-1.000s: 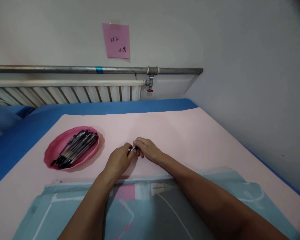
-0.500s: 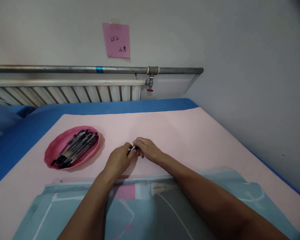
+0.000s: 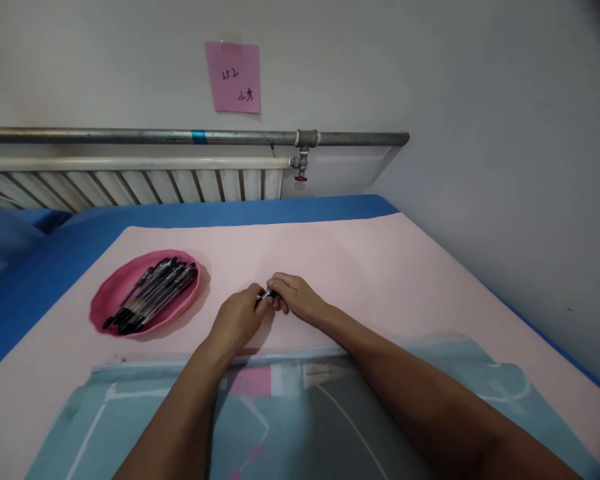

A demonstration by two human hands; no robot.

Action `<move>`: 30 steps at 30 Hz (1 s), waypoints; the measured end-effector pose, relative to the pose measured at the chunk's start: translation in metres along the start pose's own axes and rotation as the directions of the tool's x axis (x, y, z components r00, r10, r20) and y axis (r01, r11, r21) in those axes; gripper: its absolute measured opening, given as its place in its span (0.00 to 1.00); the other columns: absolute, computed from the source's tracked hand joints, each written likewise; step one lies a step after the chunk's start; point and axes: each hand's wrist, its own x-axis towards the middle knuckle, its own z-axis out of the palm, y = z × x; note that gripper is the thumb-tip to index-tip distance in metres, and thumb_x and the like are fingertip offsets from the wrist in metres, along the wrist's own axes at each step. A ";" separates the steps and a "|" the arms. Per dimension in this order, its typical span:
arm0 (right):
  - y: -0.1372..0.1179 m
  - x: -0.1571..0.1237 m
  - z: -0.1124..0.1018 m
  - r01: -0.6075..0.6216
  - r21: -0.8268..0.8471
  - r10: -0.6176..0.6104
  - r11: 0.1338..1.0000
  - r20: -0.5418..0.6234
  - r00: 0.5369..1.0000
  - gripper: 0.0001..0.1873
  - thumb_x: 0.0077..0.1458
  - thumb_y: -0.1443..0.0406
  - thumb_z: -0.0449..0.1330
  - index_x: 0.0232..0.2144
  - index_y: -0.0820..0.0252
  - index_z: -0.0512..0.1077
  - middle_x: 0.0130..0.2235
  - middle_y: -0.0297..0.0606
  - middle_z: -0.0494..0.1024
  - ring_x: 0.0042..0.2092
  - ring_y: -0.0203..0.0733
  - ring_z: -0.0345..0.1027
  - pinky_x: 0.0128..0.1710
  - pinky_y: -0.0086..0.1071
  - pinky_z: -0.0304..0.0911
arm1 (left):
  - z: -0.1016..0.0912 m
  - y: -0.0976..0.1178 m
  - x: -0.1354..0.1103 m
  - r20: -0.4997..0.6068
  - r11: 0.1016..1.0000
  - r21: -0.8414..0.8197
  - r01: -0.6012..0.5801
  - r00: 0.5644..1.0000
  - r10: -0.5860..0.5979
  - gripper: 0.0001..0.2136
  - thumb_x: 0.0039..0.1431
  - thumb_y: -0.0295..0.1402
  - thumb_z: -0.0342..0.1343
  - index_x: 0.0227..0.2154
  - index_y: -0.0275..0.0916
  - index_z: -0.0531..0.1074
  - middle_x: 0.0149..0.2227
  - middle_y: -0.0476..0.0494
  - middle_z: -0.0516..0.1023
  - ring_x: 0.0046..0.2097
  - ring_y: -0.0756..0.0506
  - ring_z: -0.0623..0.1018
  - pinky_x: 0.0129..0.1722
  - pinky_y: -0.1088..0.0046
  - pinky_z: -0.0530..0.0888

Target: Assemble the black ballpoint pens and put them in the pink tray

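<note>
My left hand [image 3: 237,320] and my right hand [image 3: 296,298] meet over the middle of the pale pink sheet [image 3: 360,267]. Both are closed round one small black pen [image 3: 267,295], of which only a short piece with a silvery part shows between the fingers. To the left, a pink oval dish [image 3: 111,293] holds several black pens [image 3: 153,295] lying side by side. The dish sits about a hand's width from my left hand.
A patterned teal cloth [image 3: 405,400] covers the near part of the surface under my forearms. Blue fabric [image 3: 55,253] borders the pink sheet at the left and back. Behind stand a white radiator [image 3: 130,183], a metal pipe with a red valve [image 3: 300,179], and a pink note [image 3: 233,77] on the wall.
Both hands stay together on the pen in the same spot. The view has shifted very slightly; nothing else moved.
</note>
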 end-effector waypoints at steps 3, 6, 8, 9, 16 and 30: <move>0.002 0.001 0.000 0.002 0.007 -0.002 1.000 0.001 1.000 0.13 0.56 0.62 0.49 0.22 0.60 0.62 0.17 0.28 0.67 0.16 0.28 0.57 0.15 0.22 0.54 | 0.000 0.000 0.000 0.009 1.000 0.000 -0.002 1.000 0.002 0.11 0.59 0.37 0.44 0.38 0.39 0.68 0.35 0.43 0.78 0.35 0.45 0.75 0.30 0.73 0.63; 0.003 0.001 0.000 0.003 0.002 -0.003 1.000 0.001 1.000 0.13 0.56 0.62 0.49 0.22 0.60 0.62 0.17 0.28 0.67 0.16 0.28 0.57 0.15 0.22 0.54 | 0.001 -0.001 0.001 0.023 1.000 0.026 0.011 1.000 -0.012 0.12 0.59 0.38 0.43 0.38 0.39 0.68 0.35 0.43 0.78 0.35 0.44 0.75 0.31 0.73 0.63; 0.002 0.001 0.000 0.008 -0.009 -0.008 1.000 0.002 1.000 0.13 0.56 0.62 0.49 0.22 0.60 0.62 0.17 0.28 0.67 0.16 0.28 0.57 0.15 0.22 0.54 | 0.001 -0.001 0.001 0.023 0.999 0.033 0.011 1.000 -0.012 0.12 0.59 0.38 0.43 0.38 0.39 0.68 0.35 0.43 0.78 0.36 0.44 0.76 0.31 0.72 0.63; 0.001 0.001 0.000 0.010 -0.014 -0.010 1.000 0.001 1.000 0.13 0.56 0.62 0.49 0.21 0.60 0.62 0.17 0.28 0.67 0.16 0.28 0.57 0.16 0.22 0.55 | 0.001 -0.001 0.001 0.022 1.000 0.031 0.007 1.000 -0.008 0.12 0.59 0.38 0.43 0.38 0.39 0.68 0.35 0.43 0.78 0.36 0.44 0.76 0.31 0.72 0.63; 0.000 0.000 0.000 0.004 -0.027 -0.004 1.000 0.004 1.000 0.13 0.56 0.62 0.49 0.22 0.60 0.61 0.17 0.28 0.66 0.16 0.28 0.57 0.16 0.22 0.54 | 0.000 0.001 0.001 0.043 0.999 0.044 0.025 0.999 -0.027 0.11 0.59 0.38 0.43 0.37 0.39 0.67 0.35 0.42 0.78 0.36 0.43 0.76 0.30 0.72 0.63; -0.004 -0.002 0.001 -0.010 -0.038 0.010 0.999 0.001 1.000 0.12 0.56 0.63 0.49 0.22 0.60 0.62 0.17 0.28 0.67 0.17 0.28 0.57 0.16 0.22 0.54 | -0.002 0.004 0.000 0.067 0.995 0.099 0.027 0.997 -0.034 0.12 0.59 0.37 0.43 0.38 0.37 0.67 0.35 0.41 0.77 0.38 0.43 0.76 0.32 0.72 0.64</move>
